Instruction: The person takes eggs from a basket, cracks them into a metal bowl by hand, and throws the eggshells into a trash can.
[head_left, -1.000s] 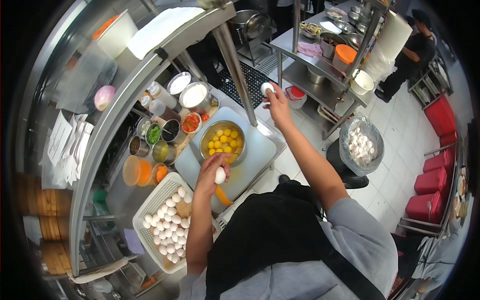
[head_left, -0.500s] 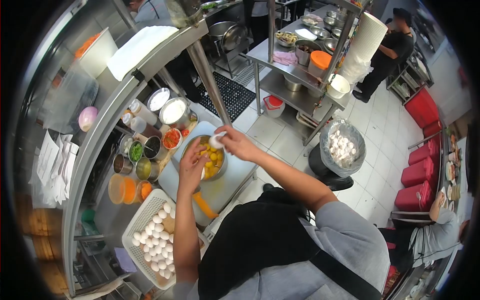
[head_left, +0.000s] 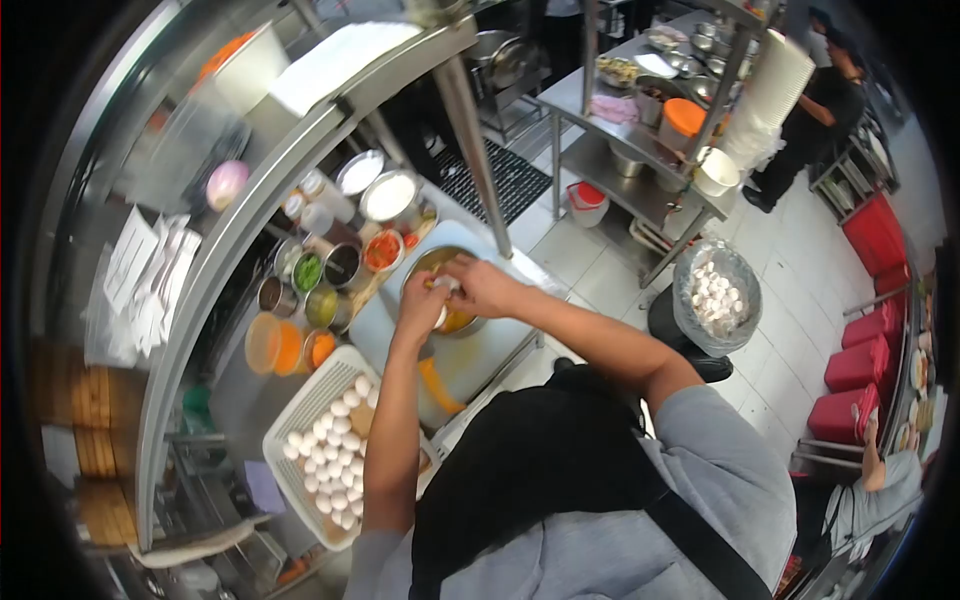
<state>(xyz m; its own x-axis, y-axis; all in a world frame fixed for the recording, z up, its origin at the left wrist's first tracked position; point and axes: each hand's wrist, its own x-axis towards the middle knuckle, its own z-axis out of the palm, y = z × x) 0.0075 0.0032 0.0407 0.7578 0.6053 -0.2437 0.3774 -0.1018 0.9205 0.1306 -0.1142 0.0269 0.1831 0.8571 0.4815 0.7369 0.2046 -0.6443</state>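
Observation:
Both hands meet over a metal bowl [head_left: 478, 325] of cracked eggs, which sits on a pale cutting board [head_left: 380, 335]. My right hand [head_left: 485, 287] has its fingers closed on a white egg [head_left: 450, 284] that the fingers partly cover. My left hand [head_left: 420, 305] pinches at that same egg from the other side. A second white piece, egg or shell, shows under the left palm; how it is held cannot be made out. An orange-handled tool [head_left: 437, 385] lies on the board near the bowl. To the left, a perforated tray [head_left: 290, 420] holds many white eggs.
Sauce bottles, tubs of chopped greens [head_left: 307, 270] and red pieces [head_left: 382, 250] line the counter's back. A steel post [head_left: 478, 150] and shelf rim stand close by. At right is a lined bin [head_left: 720, 345] of eggshells. Other people stand farther off.
My right hand has come down and left with the egg to meet my left hand. The left fingers, spread before, have closed in. The whole view has shifted slightly.

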